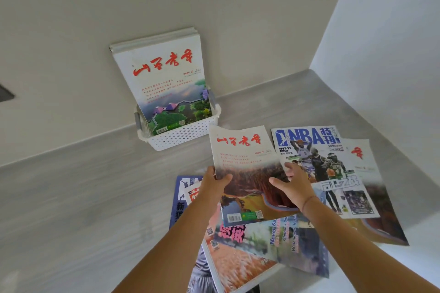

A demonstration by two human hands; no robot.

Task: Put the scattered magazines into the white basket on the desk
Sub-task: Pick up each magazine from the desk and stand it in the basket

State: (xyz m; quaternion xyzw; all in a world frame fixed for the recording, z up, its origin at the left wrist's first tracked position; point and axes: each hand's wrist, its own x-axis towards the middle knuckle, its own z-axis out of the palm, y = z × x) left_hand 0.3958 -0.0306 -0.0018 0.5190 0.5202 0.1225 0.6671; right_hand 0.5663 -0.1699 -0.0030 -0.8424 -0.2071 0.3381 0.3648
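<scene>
A grey desk (83, 197) is filling the lower half of the frame, meeting pale walls at the back and on the right. Across its lower right part, a spread of magazines is lying overlapped: an NBA magazine (321, 162) at centre right, a red-titled one (366, 169) peeking out beneath it further right, a blue one (178, 200) at lower centre-left, and a pink-lettered one (238, 257) near the bottom edge. Above this pile, both hands are holding up a magazine with red calligraphy and an autumn landscape (245, 173); the left hand (212, 185) is clasping its left edge, thumb over the cover, while the right hand (295, 185) is gripping the right edge, fingers curled behind. Left of centre, the white basket (183, 135) is sitting against the back wall, with several magazines (164, 83) standing upright in it, leaning on the wall.
</scene>
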